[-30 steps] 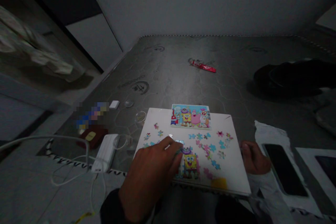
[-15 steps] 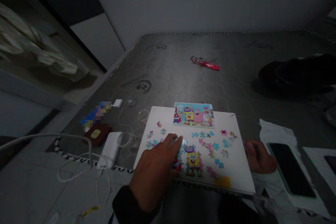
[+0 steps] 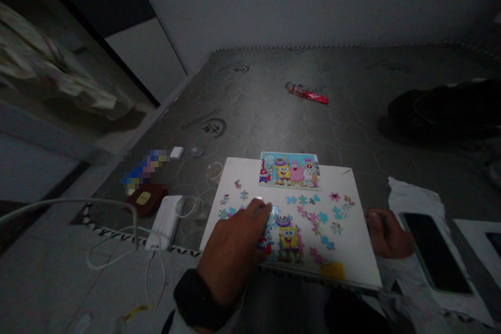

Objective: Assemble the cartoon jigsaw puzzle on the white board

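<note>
the head view had swung slightly, so the white puzzle board [image 3: 352, 255], the red tube [image 3: 307, 94], the phone [image 3: 434, 253] and the right hand [image 3: 389, 233] all sat further right in the frame; the left hand [image 3: 230, 250] had drawn in toward the board's near edge, its fingers [image 3: 254, 214] angled past the left side of the cartoon figure, leaving a red puzzle piece [image 3: 265, 247] uncovered; its wrist had risen into view, showing a black cuff [image 3: 198, 300] with a pale sleeve [image 3: 178, 322] beneath it
</note>
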Demonstrator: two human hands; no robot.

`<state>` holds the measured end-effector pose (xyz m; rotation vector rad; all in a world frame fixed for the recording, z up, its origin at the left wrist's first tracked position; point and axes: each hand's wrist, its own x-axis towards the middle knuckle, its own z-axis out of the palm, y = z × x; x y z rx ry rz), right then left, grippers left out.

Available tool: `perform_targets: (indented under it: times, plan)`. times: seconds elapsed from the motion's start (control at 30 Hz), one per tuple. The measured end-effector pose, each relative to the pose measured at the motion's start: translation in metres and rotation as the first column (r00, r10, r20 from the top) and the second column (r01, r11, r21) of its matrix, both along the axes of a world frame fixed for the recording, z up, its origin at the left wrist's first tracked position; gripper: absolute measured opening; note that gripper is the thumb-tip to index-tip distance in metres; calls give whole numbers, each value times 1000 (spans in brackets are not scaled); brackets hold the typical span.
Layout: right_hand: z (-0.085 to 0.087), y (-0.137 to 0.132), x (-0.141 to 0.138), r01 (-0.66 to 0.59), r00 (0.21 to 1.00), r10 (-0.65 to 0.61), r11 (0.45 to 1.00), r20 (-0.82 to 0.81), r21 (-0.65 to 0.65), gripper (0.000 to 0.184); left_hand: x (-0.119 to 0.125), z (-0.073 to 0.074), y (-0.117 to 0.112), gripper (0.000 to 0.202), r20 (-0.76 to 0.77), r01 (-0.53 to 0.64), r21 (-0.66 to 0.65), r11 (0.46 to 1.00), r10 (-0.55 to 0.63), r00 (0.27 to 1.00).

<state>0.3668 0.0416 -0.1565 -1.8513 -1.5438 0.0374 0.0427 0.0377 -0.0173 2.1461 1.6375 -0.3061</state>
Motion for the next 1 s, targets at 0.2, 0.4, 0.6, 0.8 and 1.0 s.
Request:
perform_targets:
  times: [0.2, 0.4, 0.6, 0.8, 1.0]
  plan:
    - [-1, -1, 1, 13, 1000, -13, 1000, -7, -1, 44, -2, -1, 0, 85, 33, 27, 14, 1000, -28, 999]
    - [-5, 0, 4, -16, 999, 16, 1000, -35, 5, 47, -3, -1, 0, 87, 31, 31, -4, 999, -31, 999]
    - [-2, 0, 2, -2, 1000, 2, 1000, -11, 7, 46, -5, -2, 0, 87, 60, 30, 3, 1000, -30, 998]
    - [1, 0, 1, 5, 1000, -5, 1000, -12, 6, 43, -5, 0, 0, 89, 42, 38, -1, 999, -38, 998]
    - [0, 0, 1, 5, 1000, -6, 1000, -27, -6, 44, -5, 0, 0, 91, 40, 29, -12, 999, -29, 999]
